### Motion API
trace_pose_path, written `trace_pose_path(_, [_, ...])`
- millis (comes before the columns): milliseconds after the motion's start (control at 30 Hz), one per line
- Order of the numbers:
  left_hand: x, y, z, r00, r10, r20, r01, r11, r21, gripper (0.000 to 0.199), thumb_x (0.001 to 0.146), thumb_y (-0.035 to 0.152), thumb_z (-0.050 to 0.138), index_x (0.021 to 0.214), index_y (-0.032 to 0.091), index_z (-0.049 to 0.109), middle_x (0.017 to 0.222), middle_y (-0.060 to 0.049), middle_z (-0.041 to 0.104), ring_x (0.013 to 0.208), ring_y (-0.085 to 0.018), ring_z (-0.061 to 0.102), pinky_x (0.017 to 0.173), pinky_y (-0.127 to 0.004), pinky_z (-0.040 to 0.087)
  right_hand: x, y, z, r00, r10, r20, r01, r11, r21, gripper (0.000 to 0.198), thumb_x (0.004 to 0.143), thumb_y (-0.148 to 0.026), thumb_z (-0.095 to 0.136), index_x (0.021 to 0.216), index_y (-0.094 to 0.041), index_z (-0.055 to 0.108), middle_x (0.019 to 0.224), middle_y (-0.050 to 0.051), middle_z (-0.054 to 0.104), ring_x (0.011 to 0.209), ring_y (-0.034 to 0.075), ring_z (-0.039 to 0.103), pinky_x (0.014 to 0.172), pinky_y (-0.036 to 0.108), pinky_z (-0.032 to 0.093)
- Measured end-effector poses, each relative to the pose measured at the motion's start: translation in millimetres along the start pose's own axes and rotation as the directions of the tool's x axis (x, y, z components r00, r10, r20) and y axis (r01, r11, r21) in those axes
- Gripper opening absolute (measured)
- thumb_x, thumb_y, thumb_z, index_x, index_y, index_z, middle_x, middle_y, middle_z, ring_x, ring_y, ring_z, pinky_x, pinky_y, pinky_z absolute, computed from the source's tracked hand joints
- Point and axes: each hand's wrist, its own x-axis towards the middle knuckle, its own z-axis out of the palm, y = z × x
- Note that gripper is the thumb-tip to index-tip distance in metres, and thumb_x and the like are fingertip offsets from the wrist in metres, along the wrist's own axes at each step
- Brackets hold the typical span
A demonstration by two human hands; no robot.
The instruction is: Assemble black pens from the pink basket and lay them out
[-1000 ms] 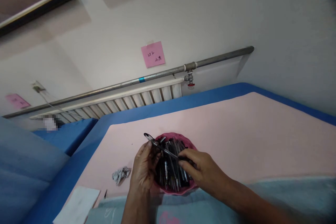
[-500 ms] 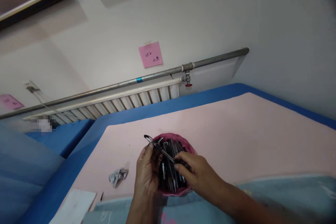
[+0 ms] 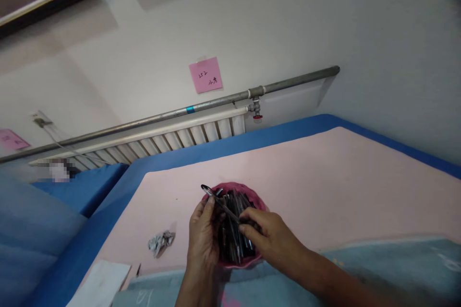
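Observation:
A dark pen (image 3: 226, 209) with a black, shiny end slants between my two hands, above a pink basket (image 3: 260, 197). My left hand (image 3: 202, 230) pinches it near its upper left end, thumb on top. At its lower right end, the fingers of my right hand (image 3: 264, 230) are closed round it and cover that end. Many black and clear pens (image 3: 236, 240) lie packed lengthwise in the basket, partly hidden by both hands.
On the pink table cover (image 3: 306, 177) lie a crumpled grey wad (image 3: 161, 242) and a white paper sheet (image 3: 104, 280), with a small dark stick-like thing (image 3: 139, 269) near it. Blue-grey cloth (image 3: 389, 264) runs along the near edge. Behind stand a radiator (image 3: 194, 135) and a pipe (image 3: 216, 103).
My left hand has shifted slightly to the right along with the pen's upper end. My right hand stays nearly in place, and both still hold the pen over the basket.

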Motion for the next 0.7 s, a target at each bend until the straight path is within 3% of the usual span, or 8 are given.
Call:
trace_pose_path(333, [-7.5,-7.9,5.7,0.995,-0.054,0.079,0.053,0.999,0.014,0.028,0.059,0.028,0.074,0.08,0.015,0.062,0.068,-0.002,0.069,0.057,-0.012,0.063,0.056,-0.022,0.048,1.4,-1.7,-2.2,1.0,0.017,-0.026,-0.016,0.999,0.036,0.011,0.076,-0.017,0.048,0.073,-0.02,0.058,0.062,-0.002,0.058,0.057,0.013,0.052,0.053,0.024,0.039])
trace_pose_path(467, [-10.0,-7.3,5.6,0.987,-0.086,0.138,0.078,0.995,0.061,0.03,0.063,0.03,0.071,0.087,0.013,0.063,0.076,-0.006,0.07,0.064,-0.014,0.065,0.06,-0.024,0.049,7.3,8.0,-7.9,0.998,-0.029,-0.058,0.028,1.0,-0.013,0.013,0.078,-0.02,0.047,0.078,-0.019,0.059,0.068,-0.001,0.06,0.062,0.013,0.055,0.058,0.025,0.041])
trace_pose_path(600, [-13.1,0.7,5.0,0.994,-0.05,0.099,0.034,0.987,0.155,0.028,0.065,0.028,0.069,0.088,0.013,0.063,0.078,-0.006,0.07,0.065,-0.013,0.064,0.056,-0.021,0.049,22.5,36.5,-36.7,0.961,-0.093,-0.26,0.03,0.972,-0.235,0.017,0.082,-0.024,0.043,0.08,-0.018,0.059,0.08,0.003,0.061,0.076,0.015,0.056,0.07,0.026,0.042])
trace_pose_path(700, [-11.2,7.2,1.9,0.999,-0.012,0.047,0.005,0.992,0.129,0.017,0.066,0.02,0.067,0.082,0.014,0.063,0.07,-0.003,0.068,0.058,-0.011,0.063,0.052,-0.02,0.048,33.6,61.6,-68.7,0.919,-0.028,-0.394,-0.182,0.855,-0.485,0.021,0.083,-0.028,0.041,0.082,-0.019,0.06,0.084,0.003,0.06,0.08,0.015,0.056,0.071,0.025,0.04])
